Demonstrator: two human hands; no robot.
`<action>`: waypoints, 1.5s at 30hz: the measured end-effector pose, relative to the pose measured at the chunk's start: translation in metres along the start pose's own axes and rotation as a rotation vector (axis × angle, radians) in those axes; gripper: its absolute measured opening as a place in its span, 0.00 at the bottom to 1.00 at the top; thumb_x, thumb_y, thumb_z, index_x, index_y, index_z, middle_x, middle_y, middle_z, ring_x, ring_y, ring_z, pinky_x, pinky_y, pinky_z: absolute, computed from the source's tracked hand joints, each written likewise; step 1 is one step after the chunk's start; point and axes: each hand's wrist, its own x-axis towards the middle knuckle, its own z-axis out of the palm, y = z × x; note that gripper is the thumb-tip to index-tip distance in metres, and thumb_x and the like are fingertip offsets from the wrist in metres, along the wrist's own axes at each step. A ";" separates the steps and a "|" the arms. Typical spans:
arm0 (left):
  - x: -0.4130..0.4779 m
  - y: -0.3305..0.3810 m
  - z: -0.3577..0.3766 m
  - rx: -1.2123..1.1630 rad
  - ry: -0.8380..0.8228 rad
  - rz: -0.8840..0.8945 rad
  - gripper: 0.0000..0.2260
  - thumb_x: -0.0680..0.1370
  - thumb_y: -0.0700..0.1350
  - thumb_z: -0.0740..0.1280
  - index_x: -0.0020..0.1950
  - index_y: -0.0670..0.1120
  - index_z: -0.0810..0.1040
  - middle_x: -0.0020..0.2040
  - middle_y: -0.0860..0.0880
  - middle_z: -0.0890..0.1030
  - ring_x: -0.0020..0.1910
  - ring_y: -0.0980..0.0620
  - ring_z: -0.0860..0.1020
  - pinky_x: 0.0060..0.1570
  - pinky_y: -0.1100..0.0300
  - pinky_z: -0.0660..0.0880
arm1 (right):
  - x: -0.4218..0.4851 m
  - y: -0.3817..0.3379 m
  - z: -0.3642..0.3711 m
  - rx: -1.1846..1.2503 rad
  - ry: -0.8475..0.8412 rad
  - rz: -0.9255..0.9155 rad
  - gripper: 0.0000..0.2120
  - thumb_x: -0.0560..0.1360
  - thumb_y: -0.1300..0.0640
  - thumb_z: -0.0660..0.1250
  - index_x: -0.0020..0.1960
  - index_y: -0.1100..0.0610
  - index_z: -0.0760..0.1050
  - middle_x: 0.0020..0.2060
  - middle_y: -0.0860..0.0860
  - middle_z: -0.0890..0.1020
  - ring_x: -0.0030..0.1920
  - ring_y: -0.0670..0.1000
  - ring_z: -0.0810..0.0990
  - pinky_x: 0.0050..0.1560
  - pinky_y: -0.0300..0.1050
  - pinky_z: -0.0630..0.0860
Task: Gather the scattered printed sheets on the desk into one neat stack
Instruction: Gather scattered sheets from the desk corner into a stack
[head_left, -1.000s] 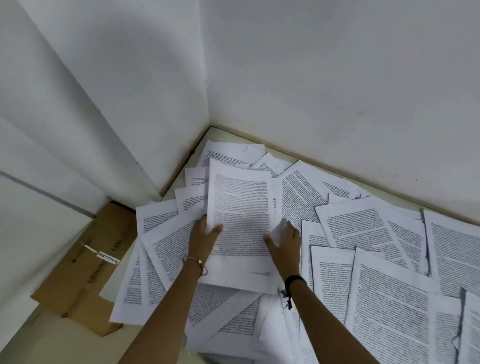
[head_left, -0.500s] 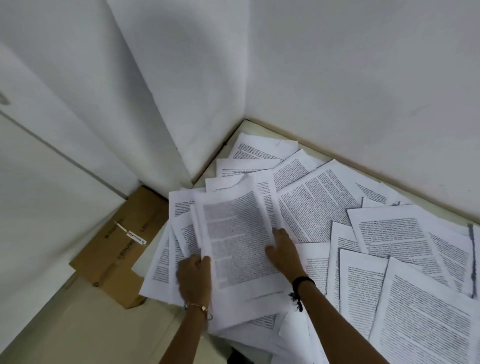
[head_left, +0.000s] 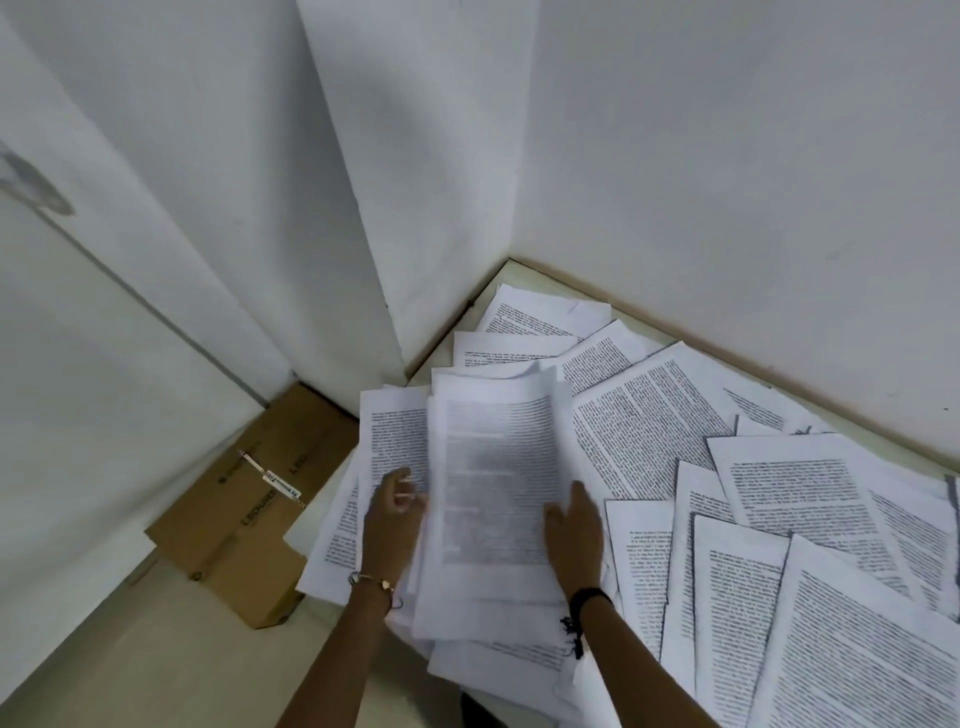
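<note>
As the gathered pile (head_left: 493, 483) lies lengthwise between them, left hand (head_left: 392, 514) curls fingers onto its left edge, right hand (head_left: 574, 525), fingers straight together, flanks its right, nearest the scattered sheets (head_left: 789, 488).

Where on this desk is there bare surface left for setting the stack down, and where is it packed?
Only a narrow bare strip of desk shows, along the back wall and into the far corner behind the sheets. Everywhere nearer is overlapping paper, thickest at the pile between the left hand and right hand.
</note>
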 end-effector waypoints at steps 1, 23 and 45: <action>0.005 0.000 -0.003 0.011 0.080 -0.008 0.18 0.75 0.41 0.66 0.65 0.44 0.71 0.59 0.43 0.75 0.59 0.43 0.74 0.54 0.56 0.73 | 0.006 0.004 -0.004 -0.082 0.060 -0.040 0.26 0.75 0.62 0.65 0.71 0.65 0.62 0.67 0.62 0.69 0.67 0.61 0.67 0.66 0.51 0.65; 0.007 -0.018 -0.023 -0.088 -0.179 -0.195 0.15 0.74 0.47 0.69 0.58 0.43 0.75 0.53 0.44 0.79 0.49 0.45 0.78 0.52 0.56 0.74 | -0.038 -0.003 0.039 -0.153 -0.173 -0.311 0.29 0.79 0.52 0.59 0.76 0.56 0.54 0.73 0.54 0.62 0.72 0.54 0.62 0.71 0.44 0.62; -0.010 -0.026 -0.047 -0.093 -0.051 -0.231 0.16 0.75 0.46 0.67 0.58 0.36 0.75 0.52 0.38 0.80 0.50 0.39 0.79 0.48 0.52 0.75 | -0.012 0.057 -0.014 -0.233 -0.363 -0.421 0.35 0.76 0.47 0.65 0.77 0.52 0.51 0.76 0.44 0.50 0.76 0.45 0.50 0.74 0.38 0.51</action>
